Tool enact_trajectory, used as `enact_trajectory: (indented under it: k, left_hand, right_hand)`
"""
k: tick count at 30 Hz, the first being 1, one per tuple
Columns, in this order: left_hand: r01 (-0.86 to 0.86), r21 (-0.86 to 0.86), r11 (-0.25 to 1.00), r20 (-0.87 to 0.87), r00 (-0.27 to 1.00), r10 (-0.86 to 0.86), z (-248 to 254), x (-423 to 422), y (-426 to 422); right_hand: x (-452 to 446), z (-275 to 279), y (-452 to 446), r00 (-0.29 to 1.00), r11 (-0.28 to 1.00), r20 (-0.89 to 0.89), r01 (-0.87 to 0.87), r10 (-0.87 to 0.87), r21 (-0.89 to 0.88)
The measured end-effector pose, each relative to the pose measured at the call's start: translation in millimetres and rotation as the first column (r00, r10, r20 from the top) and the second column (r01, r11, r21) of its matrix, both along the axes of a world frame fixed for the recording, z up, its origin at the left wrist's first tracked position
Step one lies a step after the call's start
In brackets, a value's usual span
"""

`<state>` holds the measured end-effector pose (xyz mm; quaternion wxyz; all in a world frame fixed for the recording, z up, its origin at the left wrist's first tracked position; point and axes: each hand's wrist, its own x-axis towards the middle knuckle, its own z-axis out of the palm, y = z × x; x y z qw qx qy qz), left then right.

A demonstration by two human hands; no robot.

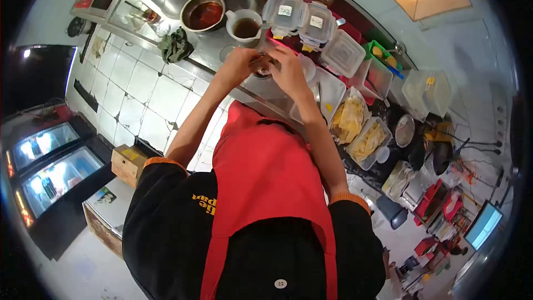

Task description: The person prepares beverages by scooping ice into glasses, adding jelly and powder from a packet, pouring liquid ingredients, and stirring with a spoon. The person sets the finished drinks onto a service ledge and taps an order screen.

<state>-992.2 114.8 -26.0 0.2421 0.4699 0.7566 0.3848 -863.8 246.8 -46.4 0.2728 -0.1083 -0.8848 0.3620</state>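
closest is the bright red cloth apron (266, 172), worn over a black shirt (158, 222) with orange sleeve ends. past it, the left hand (239, 68) and the right hand (287, 68) come close together over the shiny grey steel counter (210, 50), near its front edge. their fingers bend around a small dark, shiny thing (262, 70), mostly hidden between them; i cannot tell how tightly each hand holds it. a flat clear plastic tray (332, 90) lies by the front edge, next to the right arm. a crumpled dark green cloth (175, 46) sits on the front edge too, and bare steel shows from it to the left hand. below that edge, the white square-tile floor (139, 80) gives the left arm open room. just past the hands is a white jug (252, 37) of brown liquid. beside it stands a round steel bowl (185, 21) with red sauce. farther right, clear lidded plastic boxes (285, 21) crowd toward the back edge, leaving little room.
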Motion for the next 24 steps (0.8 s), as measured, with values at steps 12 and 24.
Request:
enact_trajectory:
  k: [12, 24]
  left_hand:
    - [-0.182, -0.025, 0.983, -0.257, 0.951, 0.17, -35.2, -15.2, -23.5]
    - [-0.061, 0.154, 0.986, -0.258, 0.961, 0.1, -37.2, -15.4, -8.3]
  right_hand:
    - [-25.8, -28.2, 26.8, 0.969, 0.984, 0.176, -0.178, 0.173, 0.015]
    - [-25.4, -46.8, 18.5, 0.978, 0.947, 0.16, -0.08, 0.135, -0.312]
